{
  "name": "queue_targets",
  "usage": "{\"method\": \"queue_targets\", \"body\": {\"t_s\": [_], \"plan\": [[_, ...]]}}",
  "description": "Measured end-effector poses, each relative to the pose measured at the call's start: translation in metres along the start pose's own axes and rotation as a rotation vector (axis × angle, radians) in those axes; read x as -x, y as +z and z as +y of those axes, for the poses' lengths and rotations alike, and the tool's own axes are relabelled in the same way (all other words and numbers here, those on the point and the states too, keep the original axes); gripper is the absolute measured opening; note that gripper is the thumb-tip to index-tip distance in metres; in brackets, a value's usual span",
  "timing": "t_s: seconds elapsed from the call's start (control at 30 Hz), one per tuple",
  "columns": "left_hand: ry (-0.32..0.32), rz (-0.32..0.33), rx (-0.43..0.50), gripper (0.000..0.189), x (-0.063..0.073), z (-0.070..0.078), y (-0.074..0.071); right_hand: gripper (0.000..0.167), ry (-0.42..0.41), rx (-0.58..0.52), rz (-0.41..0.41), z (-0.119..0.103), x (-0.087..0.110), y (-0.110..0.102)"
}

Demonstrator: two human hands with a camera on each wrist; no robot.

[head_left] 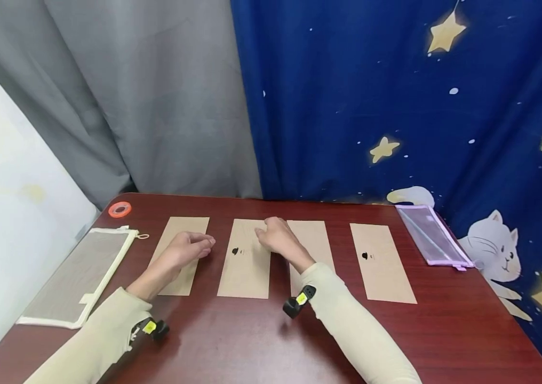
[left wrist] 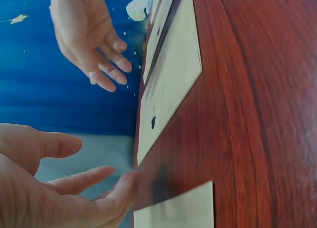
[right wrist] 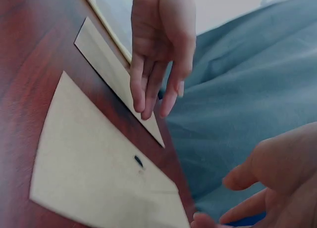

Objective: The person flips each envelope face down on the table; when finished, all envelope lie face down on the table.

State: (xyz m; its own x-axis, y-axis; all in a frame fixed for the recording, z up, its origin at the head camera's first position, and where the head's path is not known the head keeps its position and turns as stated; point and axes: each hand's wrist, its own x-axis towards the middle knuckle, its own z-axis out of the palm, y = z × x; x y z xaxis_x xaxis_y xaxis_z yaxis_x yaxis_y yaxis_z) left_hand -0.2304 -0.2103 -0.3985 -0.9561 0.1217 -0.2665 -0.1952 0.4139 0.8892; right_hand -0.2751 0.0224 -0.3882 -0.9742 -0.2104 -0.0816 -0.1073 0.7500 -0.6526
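Several flat tan kraft-paper rectangles lie in a row on the table. My left hand [head_left: 185, 253] is over the leftmost paper [head_left: 180, 282], its fingers loosely bent with nothing between them. Over the gap between the second paper [head_left: 244, 274], printed with a small black hat, and the third paper [head_left: 310, 234] is my right hand [head_left: 281, 239], also holding nothing. The left wrist view shows both hands raised above the table, fingers spread and relaxed. My right hand and forearm hide part of the third paper. Farther right lies another hat-printed paper [head_left: 383, 266].
A cream-edged mesh zip pouch [head_left: 79, 266] lies at the table's left, near an orange tape roll [head_left: 119, 209]. At the right edge is a purple-edged zip pouch [head_left: 431, 234]. Grey and blue curtains [head_left: 328, 106] hang behind the dark red table [head_left: 232, 341].
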Motion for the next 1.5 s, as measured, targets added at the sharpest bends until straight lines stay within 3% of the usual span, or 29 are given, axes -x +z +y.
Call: {"method": "queue_targets", "body": {"t_s": [0.2,0.33,0.47,0.63,0.87,1.17,1.5], "plan": [[-0.035,-0.049,0.040,0.045,0.002,0.003,0.004,0.055,0.058,-0.246,-0.018,0.022,0.009,-0.003],[-0.051,-0.078,0.074,0.050,0.000,0.005,0.004,0.056,0.112,-0.423,-0.086,0.030,0.013,-0.004],[-0.057,-0.107,0.118,0.053,-0.004,0.003,0.003,0.049,0.143,-0.531,-0.135,0.032,0.013,-0.003],[-0.073,-0.098,0.232,0.056,-0.012,-0.001,0.001,0.046,0.171,-0.643,-0.162,0.034,0.011,-0.002],[-0.093,-0.074,0.305,0.052,-0.018,0.001,0.005,0.049,0.227,-0.704,-0.165,0.037,0.008,-0.004],[-0.146,-0.071,0.287,0.051,-0.019,0.008,0.011,0.047,0.283,-0.675,-0.196,0.038,0.010,-0.007],[-0.194,-0.107,0.299,0.051,-0.021,0.012,0.015,0.045,0.259,-0.677,-0.233,0.038,0.011,-0.002]]}}
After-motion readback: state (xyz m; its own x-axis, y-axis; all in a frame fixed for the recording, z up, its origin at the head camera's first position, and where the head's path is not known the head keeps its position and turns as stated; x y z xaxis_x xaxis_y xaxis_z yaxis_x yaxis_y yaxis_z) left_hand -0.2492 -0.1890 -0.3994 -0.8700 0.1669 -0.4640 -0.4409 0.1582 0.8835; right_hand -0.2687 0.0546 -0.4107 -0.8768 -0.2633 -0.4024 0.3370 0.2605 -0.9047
